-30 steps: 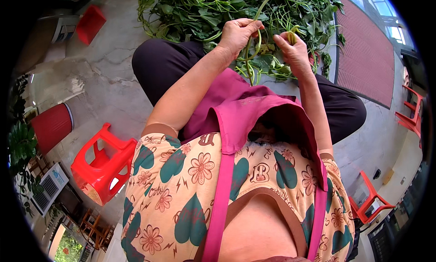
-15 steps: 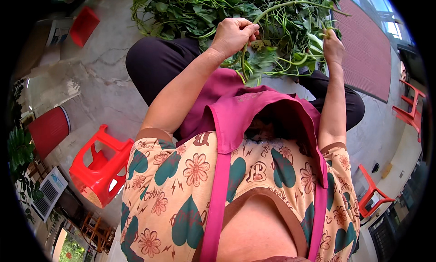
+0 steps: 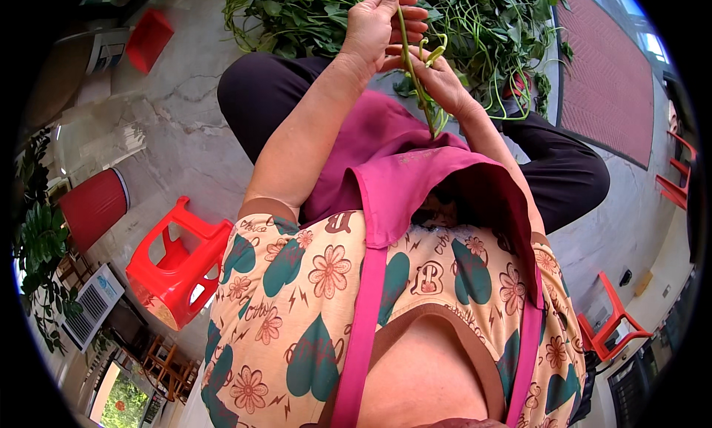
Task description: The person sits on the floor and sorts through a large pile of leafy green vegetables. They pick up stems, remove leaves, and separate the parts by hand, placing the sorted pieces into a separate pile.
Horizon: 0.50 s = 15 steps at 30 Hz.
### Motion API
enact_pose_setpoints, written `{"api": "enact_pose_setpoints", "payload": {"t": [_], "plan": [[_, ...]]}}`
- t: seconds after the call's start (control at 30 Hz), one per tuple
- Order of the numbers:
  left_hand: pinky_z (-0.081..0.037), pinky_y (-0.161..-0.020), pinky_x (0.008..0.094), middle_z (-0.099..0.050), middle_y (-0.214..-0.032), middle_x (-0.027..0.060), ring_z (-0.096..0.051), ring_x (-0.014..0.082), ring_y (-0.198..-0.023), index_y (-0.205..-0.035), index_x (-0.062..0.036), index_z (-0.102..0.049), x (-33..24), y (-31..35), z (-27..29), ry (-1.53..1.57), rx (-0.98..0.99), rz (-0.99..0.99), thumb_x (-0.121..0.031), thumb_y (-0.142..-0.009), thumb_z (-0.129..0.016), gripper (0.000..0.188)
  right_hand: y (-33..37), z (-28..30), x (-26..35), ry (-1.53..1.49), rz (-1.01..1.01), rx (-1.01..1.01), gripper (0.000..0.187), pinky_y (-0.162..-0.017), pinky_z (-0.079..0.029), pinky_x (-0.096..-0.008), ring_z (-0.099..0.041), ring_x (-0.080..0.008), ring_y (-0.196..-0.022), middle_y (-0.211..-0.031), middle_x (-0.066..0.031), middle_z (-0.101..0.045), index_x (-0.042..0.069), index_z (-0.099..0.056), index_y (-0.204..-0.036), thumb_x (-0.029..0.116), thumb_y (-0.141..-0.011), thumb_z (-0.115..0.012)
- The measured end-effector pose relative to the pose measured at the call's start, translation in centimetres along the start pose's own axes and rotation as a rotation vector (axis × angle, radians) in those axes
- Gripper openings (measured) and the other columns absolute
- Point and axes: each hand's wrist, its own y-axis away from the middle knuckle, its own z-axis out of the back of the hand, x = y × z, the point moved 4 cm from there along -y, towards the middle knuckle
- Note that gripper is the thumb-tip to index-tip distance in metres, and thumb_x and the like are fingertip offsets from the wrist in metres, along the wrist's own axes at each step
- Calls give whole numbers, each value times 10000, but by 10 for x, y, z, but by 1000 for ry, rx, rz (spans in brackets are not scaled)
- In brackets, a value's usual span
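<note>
My left hand (image 3: 382, 26) is raised in front of me and pinches a long green vegetable stem (image 3: 412, 64) near its top. My right hand (image 3: 437, 76) grips the same stem lower down, just below and right of the left hand, fingers curled around it. The stem hangs down toward my magenta apron (image 3: 415, 176). Beyond both hands, a large pile of leafy greens with long stalks (image 3: 475, 20) covers the floor ahead of my knees.
A red plastic stool (image 3: 174, 268) lies tipped on the concrete floor at my left. A red bucket (image 3: 93, 205) stands further left, a red bin (image 3: 148, 38) at upper left. A red mat (image 3: 608, 87) and red chairs (image 3: 608, 328) are on the right.
Both hands have lifted up from the pile and come together. The right hand moved in from the right and now grips one stem with the left hand.
</note>
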Motion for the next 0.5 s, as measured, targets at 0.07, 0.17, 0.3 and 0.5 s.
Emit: {"api": "enact_pose_setpoints", "payload": {"t": [0.07,0.17,0.3,0.5], "plan": [[-533,-641,307,-651,-889,139,-634,197,-770,-1021,8,-546,1,-1,2,0,-4,40,-268,-966,-362,337,2,-3,-6,-178,-144,46,312,-647,-455,-252,-542,-89,-642,-747,-13,-603,35,-593,-991,286,-950,-412],[-506,-667,294,-625,-961,121,-595,178,-840,-1093,-13,-503,14,-12,14,-68,-14,-97,-321,-951,-406,353,-2,26,-4,134,-113,-323,295,-507,-394,-247,-473,-65,-562,-639,9,-526,43,-582,-862,289,-944,-440],[-458,-770,281,-557,-1025,41,-537,127,-931,-1135,-60,-468,49,20,-10,-371,-10,164,-463,-887,-497,474,-12,78,4,331,157,-907,295,-426,-355,-199,-446,-46,-485,-593,30,-485,56,-566,-797,300,-932,-471],[-461,-667,251,-570,-766,7,-546,94,-710,-896,-64,-537,76,37,-40,-315,350,196,-395,-928,-436,348,-21,88,34,619,194,-874,275,-567,-421,-285,-544,-136,-611,-690,-33,-592,38,-568,-920,296,-928,-475]]}}
